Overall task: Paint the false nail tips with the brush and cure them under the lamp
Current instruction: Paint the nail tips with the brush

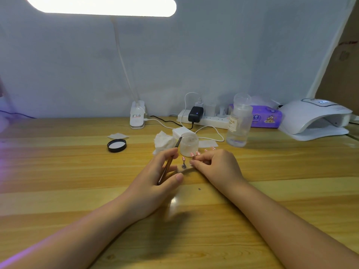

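My left hand (161, 171) holds a thin brown brush (169, 164) between fingers and thumb, its dark tip pointing up toward a small clear jar (189, 144). My right hand (215, 164) has its fingers curled over a nail-tip stand and pinches at it. Pink false nail tips (183, 158) on small metal stalks stick up between and behind both hands; a few more pink tips show beyond my right fingers. The white curing lamp (314, 119) sits at the far right of the wooden table (77, 181), its opening facing me.
A black jar lid (117, 145) lies left of the jar. A crumpled wipe (164, 142), flat cotton pads, a clear liquid bottle (240, 123), a purple tissue pack (266, 117), a power strip (204, 118) with cables and a clip desk lamp base (137, 117) line the back.
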Demonstrator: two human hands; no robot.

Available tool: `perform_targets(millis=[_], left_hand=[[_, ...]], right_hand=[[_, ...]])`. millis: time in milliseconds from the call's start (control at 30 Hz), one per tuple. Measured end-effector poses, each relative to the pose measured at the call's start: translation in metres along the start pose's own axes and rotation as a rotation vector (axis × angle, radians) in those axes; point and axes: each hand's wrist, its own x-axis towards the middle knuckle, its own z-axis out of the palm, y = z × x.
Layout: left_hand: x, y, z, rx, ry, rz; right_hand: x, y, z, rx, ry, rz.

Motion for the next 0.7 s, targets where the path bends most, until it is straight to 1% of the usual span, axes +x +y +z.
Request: perform_targets(millis=[167, 267, 333, 467, 600, 700], left_hand=[[0.0011, -0.0008, -0.0007, 0.019, -0.007, -0.005], [0.001, -0.0023, -0.0015, 0.025, -0.029, -0.01], [0.0004, -0.0031, -0.0019, 0.034, -0.058, -0.007], [-0.0003, -0.0032, -0.0017, 0.035, -0.085, 0.005], [-0.0001, -0.0038, -0.0022, 0.032, -0.118, 0.015], [0.001, -0.0044, -0.0026, 0.031, -0.152, 0.033]], right_hand=[[-0.0026, -0.0036, -0.0014, -0.074, 0.027, -0.001], [-0.0051, -0.0052, -0.0018, -0.077, 0.055, 0.015], [-0.0067, -0.0059, -0.0012, -0.071, 0.057, -0.014], [-0.0072, -0.0072, -0.001, -0.059, -0.03, -0.087], [-0.0054, -0.0066, -0.0031, -0.009, -0.074, -0.094], [-0.0043, -0.0066, -0.0027, -0.041, -0.109, -0.093]])
